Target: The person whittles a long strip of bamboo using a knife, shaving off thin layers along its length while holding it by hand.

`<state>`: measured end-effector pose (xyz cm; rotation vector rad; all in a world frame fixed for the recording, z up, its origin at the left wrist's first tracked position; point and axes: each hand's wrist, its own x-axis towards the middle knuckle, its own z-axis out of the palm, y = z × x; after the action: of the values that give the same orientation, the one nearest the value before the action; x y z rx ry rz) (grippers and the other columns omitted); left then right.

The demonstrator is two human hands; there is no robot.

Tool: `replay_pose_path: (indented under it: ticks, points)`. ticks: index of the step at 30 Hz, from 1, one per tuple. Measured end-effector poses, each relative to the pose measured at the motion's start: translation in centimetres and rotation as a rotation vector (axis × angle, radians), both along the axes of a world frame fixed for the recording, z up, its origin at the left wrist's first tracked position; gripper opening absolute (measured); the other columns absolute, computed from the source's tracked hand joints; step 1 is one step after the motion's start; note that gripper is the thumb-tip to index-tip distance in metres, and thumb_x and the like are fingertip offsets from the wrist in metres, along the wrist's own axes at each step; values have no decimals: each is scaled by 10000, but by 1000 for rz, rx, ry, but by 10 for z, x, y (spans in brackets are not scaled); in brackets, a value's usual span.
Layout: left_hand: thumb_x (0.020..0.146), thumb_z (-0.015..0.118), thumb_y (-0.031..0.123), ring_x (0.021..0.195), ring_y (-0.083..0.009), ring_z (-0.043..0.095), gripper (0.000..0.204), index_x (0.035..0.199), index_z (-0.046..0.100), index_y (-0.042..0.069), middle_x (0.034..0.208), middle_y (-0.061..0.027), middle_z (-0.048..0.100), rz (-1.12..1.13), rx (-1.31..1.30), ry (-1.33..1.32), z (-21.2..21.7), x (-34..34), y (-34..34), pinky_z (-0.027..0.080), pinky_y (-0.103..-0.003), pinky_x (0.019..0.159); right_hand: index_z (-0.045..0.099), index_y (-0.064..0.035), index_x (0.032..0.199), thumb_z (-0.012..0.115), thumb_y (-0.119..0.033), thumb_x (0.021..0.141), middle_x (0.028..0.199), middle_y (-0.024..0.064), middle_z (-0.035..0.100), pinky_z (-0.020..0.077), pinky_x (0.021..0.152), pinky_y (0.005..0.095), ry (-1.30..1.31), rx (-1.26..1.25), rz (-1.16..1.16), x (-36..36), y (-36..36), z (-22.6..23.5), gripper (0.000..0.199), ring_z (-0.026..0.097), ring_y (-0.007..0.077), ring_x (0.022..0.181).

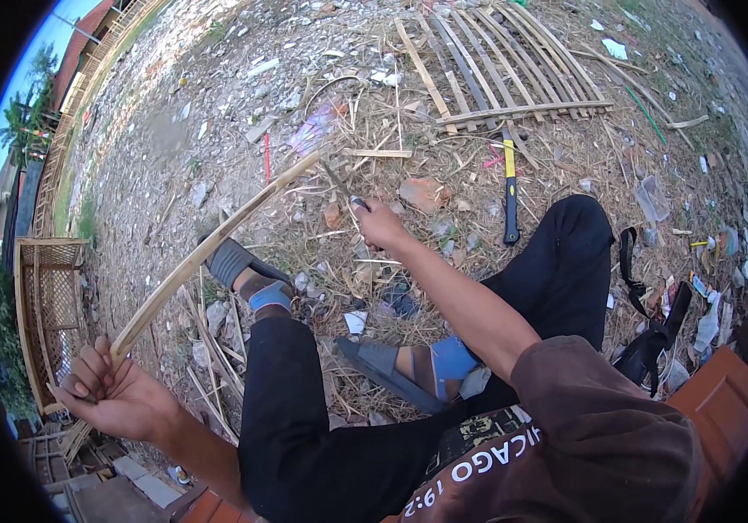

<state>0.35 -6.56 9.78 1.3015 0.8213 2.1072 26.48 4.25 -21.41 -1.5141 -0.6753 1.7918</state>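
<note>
My left hand, low on the left, has its fingers curled round the near end of a long, slightly bent bamboo strip. The strip slants up and away to the right, its far tip raised over the ground in front of my feet. My right hand grips a knife by its dark handle. The grey blade points up and left, its tip beside the strip's far end; I cannot tell whether they touch. Most of the knife's handle is hidden in my fist.
A slatted bamboo panel lies on the ground ahead, with a yellow and black handled tool against its near edge. Loose strips lie by my left leg. Stones, dry straw and litter cover the ground. A lattice frame stands at far left.
</note>
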Motion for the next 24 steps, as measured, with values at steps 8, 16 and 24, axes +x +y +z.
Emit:
replay_pose_path:
  ticks: [8,16,24]
  points:
    - [1031,396,286,625,-154,275,408,676,268,132,662,-1,224,-60,-32,-13,-14,-13,-1,399,-369,825,460,-71,1100,417,-298,1016,692,20,457,404,460,261,-306,246,-447,44,-77,-7,245,462,109,505]
    - [1025,412,272,622,-153,259,398,680,269,134,662,1,218,-115,-6,-8,-10,-7,2,387,-363,815,388,-24,1215,421,-324,983,939,231,609,453,797,491,-370,-4,-402,31,-52,-43,380,620,391,872]
    - [1027,410,269,636,-150,259,402,678,260,138,661,10,225,85,15,-34,-11,14,6,333,-332,744,408,-16,1216,465,-301,934,1101,310,597,413,918,523,-481,80,-52,-33,6,-32,405,583,457,1043]
